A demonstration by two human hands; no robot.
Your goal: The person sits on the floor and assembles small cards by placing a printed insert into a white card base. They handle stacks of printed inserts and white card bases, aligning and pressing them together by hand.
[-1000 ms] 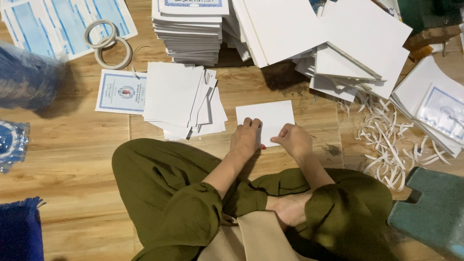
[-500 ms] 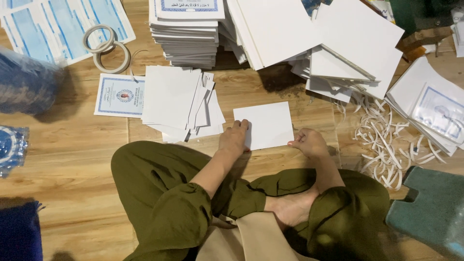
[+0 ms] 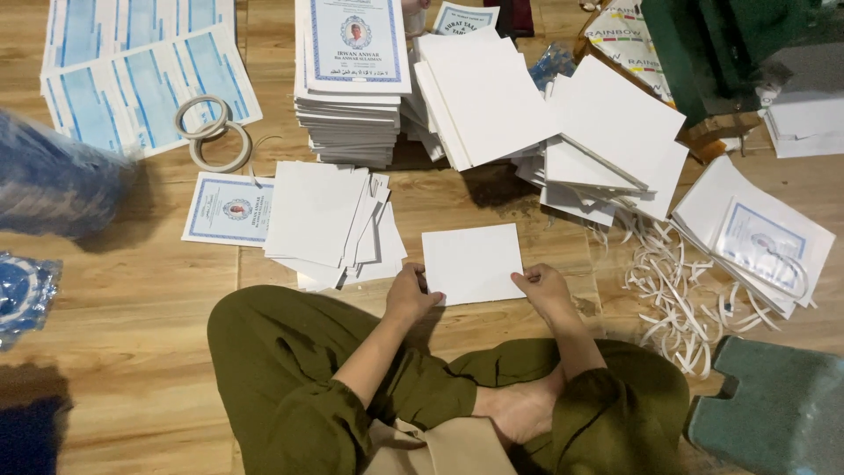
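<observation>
On the wooden floor (image 3: pixel 132 352) just beyond the person's crossed legs lies a blank white card (image 3: pixel 472 262), with the left hand (image 3: pixel 410 295) gripping its near-left corner and the right hand (image 3: pixel 543 288) pinching its near-right corner; the fingertips under each edge are hidden. Left of the card sits a loose fan of white sheets (image 3: pixel 330 220) partly covering a blue-bordered certificate (image 3: pixel 227 208), and far beyond rises a tall stack of booklets (image 3: pixel 352 79) cut off by the top edge. Right of the card, white paper strips (image 3: pixel 677 290) lie tangled, while a blurred blue bundle (image 3: pixel 53 180) at the far left is hard to make out.
</observation>
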